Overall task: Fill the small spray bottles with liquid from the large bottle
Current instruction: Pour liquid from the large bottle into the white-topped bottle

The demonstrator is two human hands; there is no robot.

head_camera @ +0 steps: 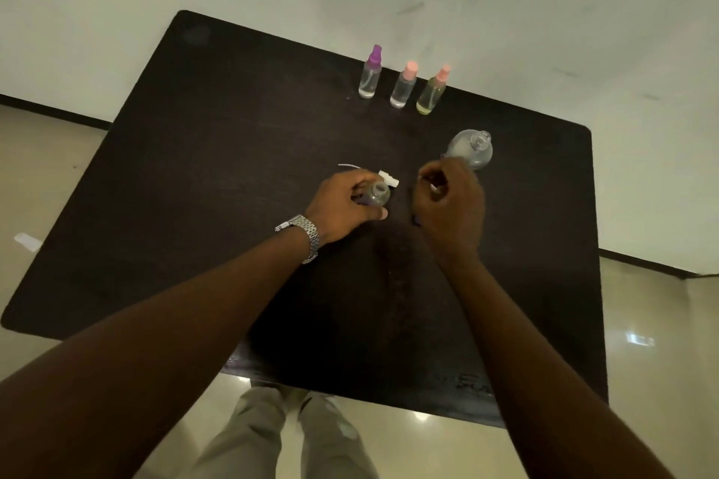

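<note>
My left hand (344,202) grips a small open spray bottle (376,194) standing on the dark table (194,183); its neck is uncovered. A white spray head (389,178) with a thin tube lies just behind it. My right hand (447,202) is curled shut beside the bottle, pinching something small and pale that I cannot make out. The large clear bottle (471,148) stands uncapped just behind my right hand. Three capped small spray bottles stand in a row at the far edge: purple-capped (370,72), pink-capped (404,85) and pink-capped with yellowish liquid (432,90).
The table's far edge lies close to a pale wall. Glossy floor shows on both sides, with a white scrap (27,242) on the floor at the left. My legs (295,436) stand at the table's near edge.
</note>
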